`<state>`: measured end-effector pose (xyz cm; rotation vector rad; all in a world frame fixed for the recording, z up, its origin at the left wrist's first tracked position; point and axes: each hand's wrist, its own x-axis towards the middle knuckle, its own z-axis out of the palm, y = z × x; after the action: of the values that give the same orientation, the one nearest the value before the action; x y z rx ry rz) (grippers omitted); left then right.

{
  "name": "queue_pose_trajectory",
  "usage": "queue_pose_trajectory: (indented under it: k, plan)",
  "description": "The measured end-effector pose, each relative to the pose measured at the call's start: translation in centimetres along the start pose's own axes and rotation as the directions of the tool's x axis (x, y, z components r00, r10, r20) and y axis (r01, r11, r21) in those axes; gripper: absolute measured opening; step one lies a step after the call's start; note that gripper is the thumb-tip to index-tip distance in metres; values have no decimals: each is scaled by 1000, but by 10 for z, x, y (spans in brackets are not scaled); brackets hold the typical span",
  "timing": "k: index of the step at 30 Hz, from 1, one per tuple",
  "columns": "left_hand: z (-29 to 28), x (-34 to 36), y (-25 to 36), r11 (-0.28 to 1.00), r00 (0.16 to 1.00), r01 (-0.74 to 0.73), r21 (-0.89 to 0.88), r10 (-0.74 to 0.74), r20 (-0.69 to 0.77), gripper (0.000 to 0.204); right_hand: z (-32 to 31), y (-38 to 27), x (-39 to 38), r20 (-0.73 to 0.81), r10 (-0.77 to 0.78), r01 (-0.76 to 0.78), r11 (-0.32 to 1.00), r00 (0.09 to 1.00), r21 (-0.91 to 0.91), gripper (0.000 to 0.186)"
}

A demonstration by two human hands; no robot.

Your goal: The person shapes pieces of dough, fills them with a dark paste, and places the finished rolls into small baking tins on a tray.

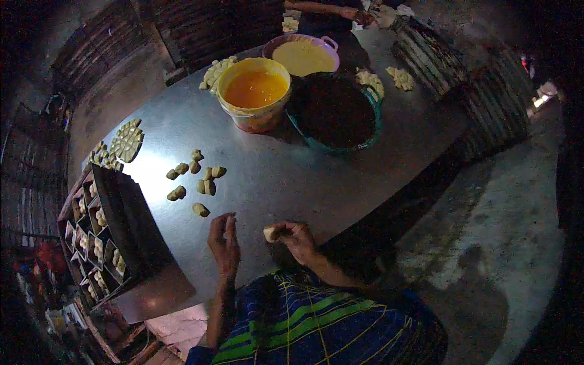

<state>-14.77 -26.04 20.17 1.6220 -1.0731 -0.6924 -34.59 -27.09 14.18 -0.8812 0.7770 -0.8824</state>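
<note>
A small pale piece of dough (271,233) is pinched between the thumb and fingers of my right hand (295,241), just above the near edge of the metal table (267,176). To its left, my left hand (224,243) is raised with its fingers stretched upward and nothing visible in them. Just beyond those fingertips lies a single dough lump (200,210). Farther off, several more dough lumps (207,186) are scattered in a loose group. At the table's left, dark baking tins (131,213) hold clusters of dough lumps in their compartments.
A bucket (255,112) of orange-yellow liquid stands at the far middle. Beside it are a purple basin (331,44) with pale yellowish contents and a teal basin (374,125) with dark contents. A sliced dough round (128,141) lies far left. Another person's arm (322,8) reaches in at the top.
</note>
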Motion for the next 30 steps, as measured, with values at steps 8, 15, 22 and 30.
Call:
queue_pose_trajectory:
  k: [8,15,22,30]
  plan:
    - [68,-16,57,634,696,-715,297,685,215,9,-3,-7,4,9,-4,4,1000,1000,18,24]
    - [94,-21,48,865,831,-481,-142,501,241,20,-34,-30,-12,152,76,-79,997,985,14,24]
    - [146,-32,55,828,923,131,-546,100,373,36,-125,-108,2,18,75,-77,969,997,234,26]
    - [109,-41,16,930,917,314,-192,-245,314,21,-202,-265,113,221,-26,208,465,975,-861,30]
